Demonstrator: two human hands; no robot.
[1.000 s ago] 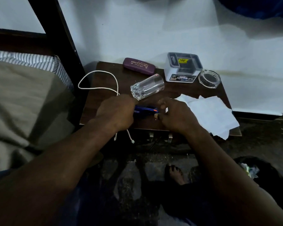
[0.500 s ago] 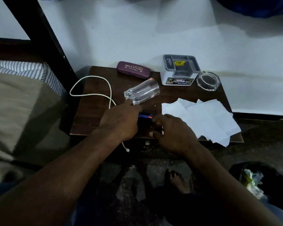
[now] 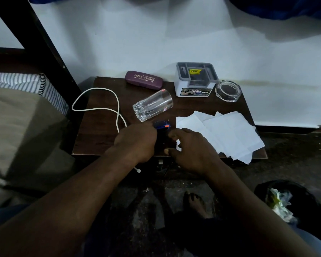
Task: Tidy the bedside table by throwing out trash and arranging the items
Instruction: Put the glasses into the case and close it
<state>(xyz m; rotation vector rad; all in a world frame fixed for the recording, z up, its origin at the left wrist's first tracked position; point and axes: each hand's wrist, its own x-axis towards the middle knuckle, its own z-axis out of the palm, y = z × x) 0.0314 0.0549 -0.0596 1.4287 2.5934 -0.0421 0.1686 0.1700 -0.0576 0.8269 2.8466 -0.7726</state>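
A dark brown wooden bedside table [image 3: 104, 138] with a faint grain stood against a plain white wall [image 3: 156, 43] in the middle of the frame. A black bed post [image 3: 35, 38] slanted down the upper left, beside a blue-and-white striped mattress [image 3: 26, 83]. Along the table's far edge lay a purple oblong spectacle case [image 3: 144, 80] with pale lettering. Right of it stood a grey-and-white plastic organiser box [image 3: 196, 79] with open compartments, and further right a round clear glass ashtray [image 3: 228, 90]. A clear faceted drinking glass [image 3: 152, 105] lay on its side near the centre, its thick base toward the lower left. A thin white cable [image 3: 100, 106] looped over the table's left part, and its plug hung past the near edge. Creased white paper sheets [image 3: 224, 134] spread over the right part and overhung the near right corner. The left hand [image 3: 137, 141] sat at the near edge with its fingers curled around a small blue plastic item [image 3: 162, 125] with an orange mark, which poked out just below the glass. The right hand [image 3: 191, 151] rested beside it with fingers loosely spread and thumb apart, holding nothing, its fingertips touching the paper's left edge. At the lower right, on the dark speckled floor [image 3: 278, 160], a black bin bag [image 3: 308, 204] held crumpled pale trash, and a bare foot [image 3: 195, 203] showed at lower centre.
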